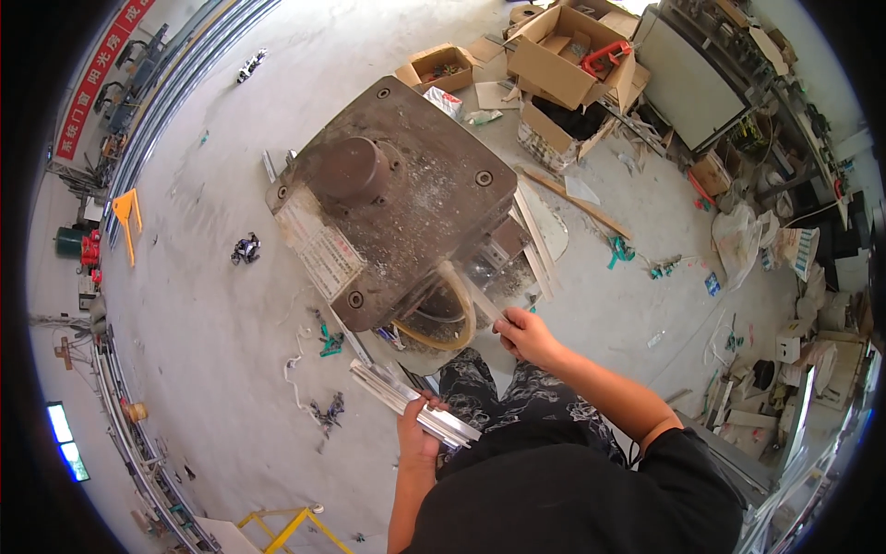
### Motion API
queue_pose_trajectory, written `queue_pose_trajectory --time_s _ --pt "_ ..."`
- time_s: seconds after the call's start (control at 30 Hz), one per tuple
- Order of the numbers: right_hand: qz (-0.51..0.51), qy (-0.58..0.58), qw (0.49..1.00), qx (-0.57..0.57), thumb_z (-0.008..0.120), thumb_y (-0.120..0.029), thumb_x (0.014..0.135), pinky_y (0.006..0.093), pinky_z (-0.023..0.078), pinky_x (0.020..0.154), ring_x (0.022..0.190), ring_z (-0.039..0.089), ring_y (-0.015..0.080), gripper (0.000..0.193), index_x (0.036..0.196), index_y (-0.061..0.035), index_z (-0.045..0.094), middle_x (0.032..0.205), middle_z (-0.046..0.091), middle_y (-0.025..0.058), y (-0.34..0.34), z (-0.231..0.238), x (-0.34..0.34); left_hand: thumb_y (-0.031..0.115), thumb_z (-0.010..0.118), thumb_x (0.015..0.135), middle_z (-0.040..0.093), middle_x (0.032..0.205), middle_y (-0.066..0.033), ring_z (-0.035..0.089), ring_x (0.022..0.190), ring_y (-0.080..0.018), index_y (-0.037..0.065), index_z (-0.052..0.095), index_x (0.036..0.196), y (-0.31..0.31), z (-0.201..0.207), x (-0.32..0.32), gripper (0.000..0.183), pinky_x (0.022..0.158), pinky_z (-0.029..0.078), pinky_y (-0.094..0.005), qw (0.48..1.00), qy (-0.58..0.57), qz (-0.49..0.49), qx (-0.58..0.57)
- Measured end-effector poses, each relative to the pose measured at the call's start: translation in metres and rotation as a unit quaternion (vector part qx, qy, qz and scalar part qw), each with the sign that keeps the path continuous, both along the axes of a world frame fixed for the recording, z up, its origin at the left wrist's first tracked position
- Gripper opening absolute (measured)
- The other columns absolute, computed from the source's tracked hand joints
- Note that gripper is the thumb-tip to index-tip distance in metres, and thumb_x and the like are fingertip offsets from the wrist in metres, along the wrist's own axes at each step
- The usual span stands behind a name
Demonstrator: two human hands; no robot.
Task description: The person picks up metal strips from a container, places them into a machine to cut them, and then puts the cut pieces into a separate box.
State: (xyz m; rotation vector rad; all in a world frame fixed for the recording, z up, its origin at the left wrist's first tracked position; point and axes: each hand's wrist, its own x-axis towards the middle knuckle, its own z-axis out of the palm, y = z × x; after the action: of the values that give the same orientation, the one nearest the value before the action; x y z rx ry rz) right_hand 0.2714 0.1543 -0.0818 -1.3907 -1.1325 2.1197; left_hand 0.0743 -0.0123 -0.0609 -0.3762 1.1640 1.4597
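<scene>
A brown, worn metal machine (415,175) with a round knob-like cap (353,170) on top stands in front of me. My left hand (420,430) is closed round a bundle of silvery metal profiles (383,388), held slanted near my lap. On the other side, my right hand (526,334) pinches the near end of a flat pale strip (484,303). The strip's far end reaches the machine's near side, where the machine's parts hide how it sits. A yellowish hose (469,323) loops just left of the strip.
More long pale strips (535,235) lean at the machine's right side. Open cardboard boxes (554,69) stand beyond it, one with a red clamp-like tool (605,57). A wooden batten (581,203) and green scraps (620,251) lie on the floor. A yellow metal frame (293,526) stands lower left.
</scene>
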Motion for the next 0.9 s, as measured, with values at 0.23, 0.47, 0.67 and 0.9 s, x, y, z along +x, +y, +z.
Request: queue_pose_trajectory --time_s 0.23,0.47,0.67,0.9 --pt "-0.014 0.029 0.999 -0.030 0.051 -0.017 0.092 0.0245 0.032 0.041 0.045 0.040 0.0080 0.019 0.078 -0.0045 0.047 0.058 0.047 0.0006 -0.001 -0.005 0.002 0.000 0.055 0.075 0.053 0.080 -0.0071 0.052 0.071 -0.0176 0.004 0.051 0.088 0.014 0.003 -0.030 0.015 0.069 0.047 -0.0351 0.999 0.002 0.044 -0.020" --pt "-0.021 0.018 1.000 -0.004 0.050 -0.016 0.092 0.0246 0.032 0.039 0.046 0.043 0.0074 0.020 0.075 -0.0045 0.047 0.059 0.049 0.0008 0.012 0.006 -0.010 0.001 0.056 0.075 0.054 0.080 -0.0070 0.053 0.071 -0.0180 0.004 0.051 0.087 0.021 0.006 -0.030 0.013 0.069 0.048 -0.0369 0.999 -0.003 0.050 -0.009" --pt "0.031 -0.082 0.980 0.181 0.055 -0.022 0.085 0.0377 0.044 0.056 0.060 0.057 0.0276 0.024 0.079 0.0006 0.053 0.066 0.057 0.0140 0.028 -0.001 -0.018 0.001 0.057 0.075 0.055 0.080 -0.0070 0.053 0.071 -0.0184 0.003 0.051 0.084 0.016 -0.001 -0.009 0.011 0.069 0.048 -0.0367 0.999 -0.017 0.034 -0.026" --pt "0.080 -0.134 0.935 0.318 0.058 -0.022 0.077 0.0420 0.044 0.070 0.079 0.057 0.0358 0.024 0.087 -0.0006 0.060 0.081 0.059 0.0198 0.044 0.005 -0.010 0.002 0.056 0.075 0.054 0.076 -0.0078 0.053 0.070 -0.0193 0.002 0.052 0.084 -0.006 -0.015 0.032 0.010 0.069 0.049 -0.0363 0.997 -0.038 0.050 -0.048"
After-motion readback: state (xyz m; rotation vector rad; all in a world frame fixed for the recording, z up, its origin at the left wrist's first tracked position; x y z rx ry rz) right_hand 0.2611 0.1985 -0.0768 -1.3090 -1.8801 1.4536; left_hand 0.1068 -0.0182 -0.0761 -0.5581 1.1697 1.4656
